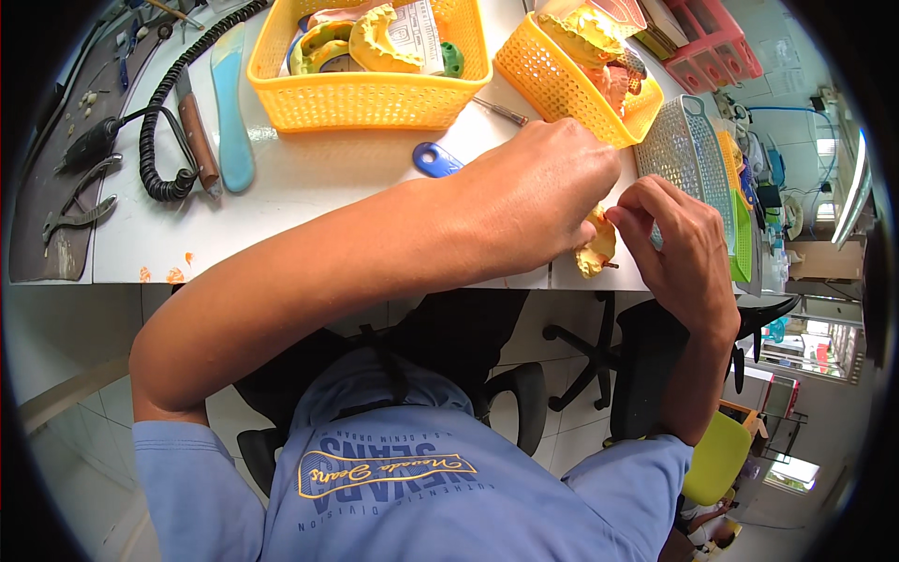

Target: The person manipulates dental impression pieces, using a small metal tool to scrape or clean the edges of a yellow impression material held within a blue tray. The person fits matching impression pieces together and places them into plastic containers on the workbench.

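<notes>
At the table's front edge, my left hand (pixel 552 183) is closed round a small pale-yellow dental cast (pixel 596 251), which hangs below its fingers. Most of the cast's upper part is hidden behind that hand. A short, dark pin-like bit sticks out low on the cast's right side. My right hand (pixel 676 234) meets it from the right, thumb and forefinger pinched together at the cast's upper edge. What sits between those fingertips is too small to make out; a speck of red shows there. Beside my left forearm lies a blue-handled tool (pixel 434 159), partly covered.
Two yellow baskets (pixel 365 101) (pixel 552 80) with dental casts stand at the back. A grey-blue basket (pixel 684 140) is right of my hands. On the left lie a light-blue spatula (pixel 231 112), a wooden-handled knife (pixel 197 140), a coiled black cable (pixel 150 131) and pliers (pixel 80 211).
</notes>
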A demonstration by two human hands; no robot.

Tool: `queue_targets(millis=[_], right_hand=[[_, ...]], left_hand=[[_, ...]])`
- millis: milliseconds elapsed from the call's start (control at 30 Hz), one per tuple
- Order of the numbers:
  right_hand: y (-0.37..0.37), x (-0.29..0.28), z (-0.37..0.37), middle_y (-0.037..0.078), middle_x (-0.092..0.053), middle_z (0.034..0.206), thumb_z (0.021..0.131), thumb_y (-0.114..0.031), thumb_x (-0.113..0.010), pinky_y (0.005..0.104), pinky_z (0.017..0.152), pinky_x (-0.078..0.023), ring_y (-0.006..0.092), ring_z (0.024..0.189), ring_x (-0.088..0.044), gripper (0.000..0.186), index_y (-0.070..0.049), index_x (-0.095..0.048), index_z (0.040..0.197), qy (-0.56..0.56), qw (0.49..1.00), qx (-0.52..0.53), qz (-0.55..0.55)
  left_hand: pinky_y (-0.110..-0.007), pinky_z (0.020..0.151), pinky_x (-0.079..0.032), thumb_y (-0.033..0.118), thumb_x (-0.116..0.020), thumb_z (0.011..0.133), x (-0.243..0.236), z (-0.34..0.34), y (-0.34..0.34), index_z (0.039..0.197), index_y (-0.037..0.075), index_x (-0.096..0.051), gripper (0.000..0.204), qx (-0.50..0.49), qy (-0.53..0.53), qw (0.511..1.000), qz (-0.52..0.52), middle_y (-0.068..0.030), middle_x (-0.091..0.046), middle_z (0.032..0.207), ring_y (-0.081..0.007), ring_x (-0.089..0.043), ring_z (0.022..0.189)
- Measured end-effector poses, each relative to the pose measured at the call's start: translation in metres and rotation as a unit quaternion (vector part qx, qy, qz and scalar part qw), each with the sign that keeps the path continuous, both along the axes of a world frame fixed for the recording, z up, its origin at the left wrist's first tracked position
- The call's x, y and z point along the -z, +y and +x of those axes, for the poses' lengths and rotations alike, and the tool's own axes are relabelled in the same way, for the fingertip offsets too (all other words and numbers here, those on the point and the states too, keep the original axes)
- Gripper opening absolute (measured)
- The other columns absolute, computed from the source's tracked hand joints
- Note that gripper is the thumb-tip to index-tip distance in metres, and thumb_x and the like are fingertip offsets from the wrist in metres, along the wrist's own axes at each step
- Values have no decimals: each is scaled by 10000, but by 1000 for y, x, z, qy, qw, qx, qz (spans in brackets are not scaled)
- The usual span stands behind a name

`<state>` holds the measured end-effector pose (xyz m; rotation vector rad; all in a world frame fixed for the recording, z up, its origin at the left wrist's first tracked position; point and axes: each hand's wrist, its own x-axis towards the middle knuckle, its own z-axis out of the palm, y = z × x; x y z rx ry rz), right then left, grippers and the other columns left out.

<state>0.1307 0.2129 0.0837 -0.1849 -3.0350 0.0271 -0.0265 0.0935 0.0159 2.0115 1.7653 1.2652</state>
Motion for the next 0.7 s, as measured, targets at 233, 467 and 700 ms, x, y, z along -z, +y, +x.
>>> queue_targets(millis=[233, 467, 700], right_hand=[[-1, 0, -1, 89, -615, 784, 869, -135, -660, 382, 631, -477, 259, 693, -629, 141, -25, -576, 843, 1, 1000, 9, -18], [-7, 0, 0, 80, -646, 815, 851, -90, -685, 317, 603, -468, 204, 671, -625, 121, -1, -622, 903, 46, 997, -13, -60], [-2, -3, 4, 55, -626, 803, 864, -155, -676, 352, 640, -488, 205, 673, -623, 142, -48, -592, 906, -12, 999, 21, 30]], left_hand=[[-435, 763, -506, 98, -762, 733, 2, 1, 1, 868, -50, -638, 235, 4, -1, 1000, 24, -212, -646, 834, -383, -638, 840], [-434, 755, -511, 92, -753, 740, 3, 0, 1, 853, -50, -639, 215, 4, -7, 1000, 30, -216, -649, 823, -382, -644, 827], [-430, 747, -514, 90, -752, 736, 6, 1, 3, 856, -51, -635, 219, -3, 1, 999, 44, -212, -652, 823, -380, -645, 829]])
